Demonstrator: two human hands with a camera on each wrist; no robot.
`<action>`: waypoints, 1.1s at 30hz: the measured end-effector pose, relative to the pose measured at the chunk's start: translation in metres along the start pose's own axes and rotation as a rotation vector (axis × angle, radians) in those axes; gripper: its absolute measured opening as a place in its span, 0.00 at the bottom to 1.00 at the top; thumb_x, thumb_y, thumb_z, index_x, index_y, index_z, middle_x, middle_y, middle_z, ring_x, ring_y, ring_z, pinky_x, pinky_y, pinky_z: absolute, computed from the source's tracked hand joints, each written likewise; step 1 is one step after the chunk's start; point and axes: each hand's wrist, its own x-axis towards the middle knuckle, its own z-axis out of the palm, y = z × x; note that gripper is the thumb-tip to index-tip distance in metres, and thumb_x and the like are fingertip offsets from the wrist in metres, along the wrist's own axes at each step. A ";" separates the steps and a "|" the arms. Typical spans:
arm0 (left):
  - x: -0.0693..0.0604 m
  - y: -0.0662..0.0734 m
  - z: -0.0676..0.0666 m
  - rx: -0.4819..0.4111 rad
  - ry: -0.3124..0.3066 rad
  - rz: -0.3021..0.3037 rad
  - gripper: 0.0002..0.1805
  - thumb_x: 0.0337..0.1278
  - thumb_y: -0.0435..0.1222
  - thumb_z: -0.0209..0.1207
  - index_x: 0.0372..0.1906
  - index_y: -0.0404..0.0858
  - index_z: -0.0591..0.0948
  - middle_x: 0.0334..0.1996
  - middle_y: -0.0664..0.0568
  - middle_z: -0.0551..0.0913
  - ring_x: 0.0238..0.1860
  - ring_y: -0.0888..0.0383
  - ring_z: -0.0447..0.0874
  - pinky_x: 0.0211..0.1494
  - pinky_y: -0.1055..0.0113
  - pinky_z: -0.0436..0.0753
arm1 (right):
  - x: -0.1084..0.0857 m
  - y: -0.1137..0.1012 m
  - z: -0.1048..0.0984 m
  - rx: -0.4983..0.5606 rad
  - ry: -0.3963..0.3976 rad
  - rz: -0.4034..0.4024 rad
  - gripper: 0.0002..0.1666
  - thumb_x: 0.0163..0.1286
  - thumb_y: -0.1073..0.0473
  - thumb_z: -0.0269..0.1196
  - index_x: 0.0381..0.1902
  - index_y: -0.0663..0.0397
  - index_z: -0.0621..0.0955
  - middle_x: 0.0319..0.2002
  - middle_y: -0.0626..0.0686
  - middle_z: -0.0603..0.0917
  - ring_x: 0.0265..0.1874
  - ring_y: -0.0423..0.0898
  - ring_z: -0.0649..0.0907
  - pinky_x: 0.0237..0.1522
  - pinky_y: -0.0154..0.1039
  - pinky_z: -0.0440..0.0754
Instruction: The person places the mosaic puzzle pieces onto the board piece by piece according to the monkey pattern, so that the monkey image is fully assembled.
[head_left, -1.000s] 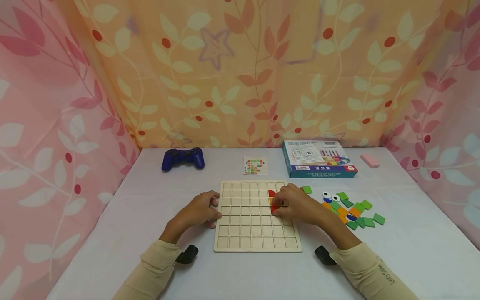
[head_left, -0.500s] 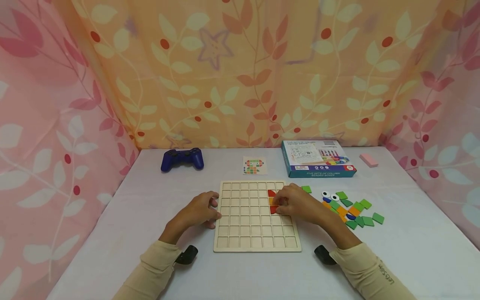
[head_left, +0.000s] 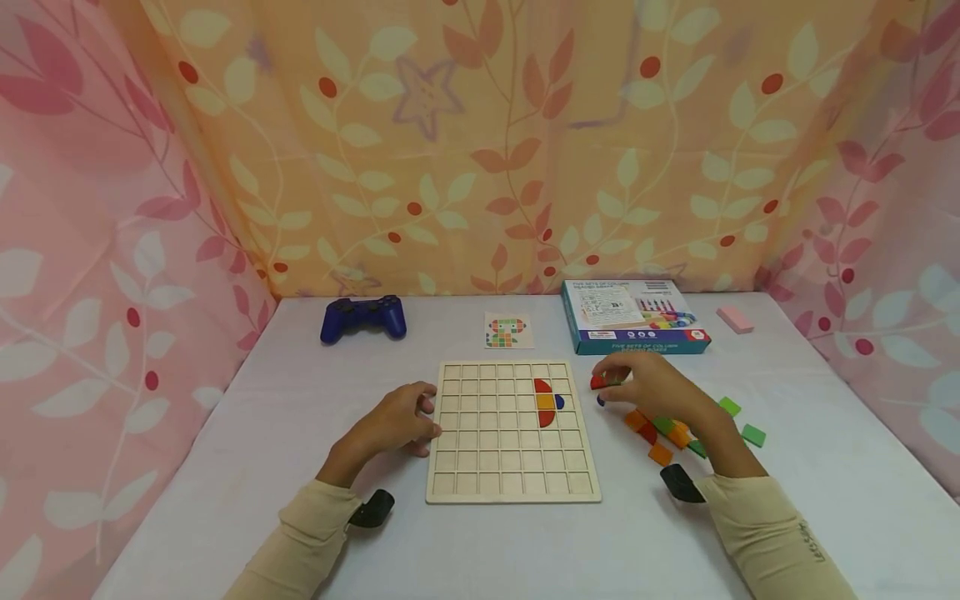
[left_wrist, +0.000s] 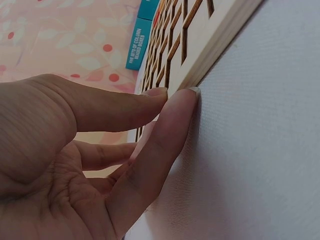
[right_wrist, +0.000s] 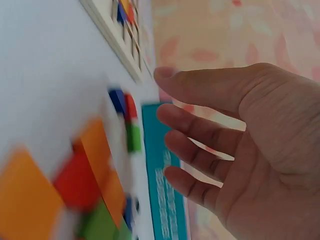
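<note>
A wooden grid board [head_left: 491, 492] lies on the white-covered table. In it are a red piece [head_left: 542, 386], an orange square tile [head_left: 545, 402], another red piece [head_left: 547, 418] and a blue half-round piece [head_left: 559, 402]. My left hand [head_left: 401, 419] holds the board's left edge with thumb and finger, seen close in the left wrist view [left_wrist: 125, 120]. Right of the board my right hand [head_left: 648, 385] hovers, its fingers loosely bent with nothing between them in the right wrist view. A blue piece [right_wrist: 117, 101], a red piece [right_wrist: 131, 106] and a green tile [right_wrist: 134, 137] lie near its fingertips.
Several loose orange, green and red tiles [head_left: 660, 454] lie under and beside the right forearm. Along the back are a blue game controller [head_left: 363, 318], a pattern card [head_left: 508, 331], a teal boxed set [head_left: 637, 321] and a pink block [head_left: 735, 319].
My right hand has left the board and moved right to the loose pieces. The blue half-round piece now shows beside the orange tile. My left hand stays at the board's edge.
</note>
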 end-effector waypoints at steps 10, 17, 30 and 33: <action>-0.002 0.000 0.000 0.005 0.010 -0.018 0.38 0.59 0.23 0.68 0.74 0.27 0.68 0.53 0.40 0.75 0.40 0.52 0.81 0.35 0.60 0.93 | -0.017 0.044 -0.032 0.017 -0.038 0.094 0.26 0.68 0.54 0.74 0.61 0.58 0.85 0.46 0.54 0.86 0.43 0.50 0.82 0.44 0.40 0.87; -0.003 0.000 0.000 0.004 0.009 -0.016 0.38 0.60 0.23 0.68 0.74 0.27 0.68 0.53 0.40 0.75 0.41 0.52 0.81 0.36 0.60 0.94 | -0.023 0.064 -0.040 0.015 -0.084 0.136 0.29 0.64 0.55 0.77 0.60 0.59 0.84 0.48 0.55 0.87 0.47 0.51 0.82 0.51 0.48 0.91; -0.001 0.001 0.000 0.015 0.005 0.005 0.37 0.59 0.22 0.68 0.74 0.26 0.68 0.53 0.39 0.75 0.38 0.52 0.82 0.35 0.60 0.94 | -0.030 0.085 -0.047 0.053 -0.120 0.189 0.22 0.64 0.58 0.76 0.54 0.59 0.85 0.37 0.52 0.80 0.39 0.50 0.79 0.43 0.39 0.83; -0.001 0.001 0.000 0.011 0.005 0.005 0.37 0.59 0.22 0.68 0.73 0.26 0.69 0.52 0.38 0.75 0.37 0.52 0.82 0.35 0.60 0.94 | -0.030 0.085 -0.046 0.054 -0.119 0.189 0.21 0.64 0.57 0.77 0.52 0.59 0.85 0.35 0.52 0.80 0.38 0.50 0.79 0.41 0.39 0.83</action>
